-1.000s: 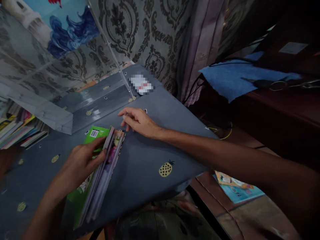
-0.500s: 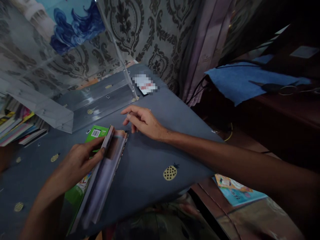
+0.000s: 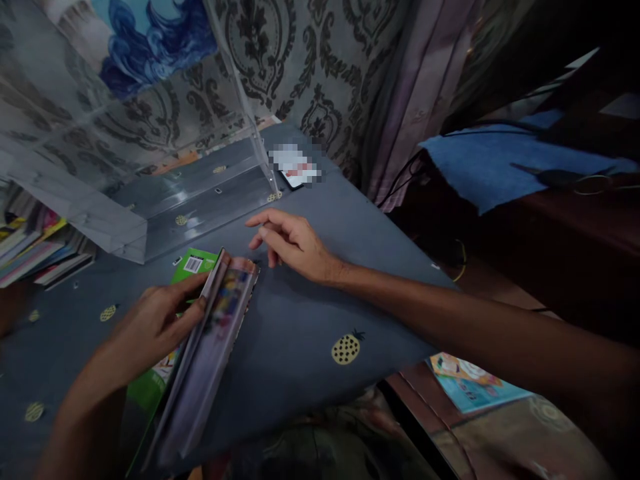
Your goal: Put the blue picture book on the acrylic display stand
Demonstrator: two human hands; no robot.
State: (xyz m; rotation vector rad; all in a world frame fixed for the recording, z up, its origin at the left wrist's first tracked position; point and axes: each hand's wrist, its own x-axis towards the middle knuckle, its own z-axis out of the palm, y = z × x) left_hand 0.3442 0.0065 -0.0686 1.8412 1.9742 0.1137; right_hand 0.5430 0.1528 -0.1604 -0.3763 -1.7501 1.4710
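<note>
Thin softcover booklets (image 3: pixel 207 360), a small stack stood on its long edge on the grey pineapple-print tablecloth (image 3: pixel 300 320), were the item in hand. We noted them leaning against a green-covered book (image 3: pixel 193 263) that lay flat beneath, barcode up. Standing them on edge appeared to us a way to square the stack; the pages showed blurred, so we could not read the covers.

Largest nearby: a clear acrylic box (image 3: pixel 150 180) sat on the cloth just beyond the green book, its open side facing the hands. The patterned wall hanging (image 3: pixel 300 67) closed off the far side. The table's right edge ran diagonally, dropping to a dark wooden surface with a blue cloth (image 3: pixel 500 163). A pile of books (image 3: pixel 35 250) lay at the far left.

Our left hand (image 3: pixel 150 327) grasped the stack's upper end, thumb on the near face, fingers wrapped behind. Our right hand (image 3: pixel 293 243) hovered just beside the stack's top corner, fingers loosely curled and released, holding nothing.

Open room: bare cloth lay to the right of the stack up to the table edge. A small card (image 3: pixel 296 170), blurred, lay near the box corner. A colourful booklet (image 3: pixel 475 383) lay below the table edge.
</note>
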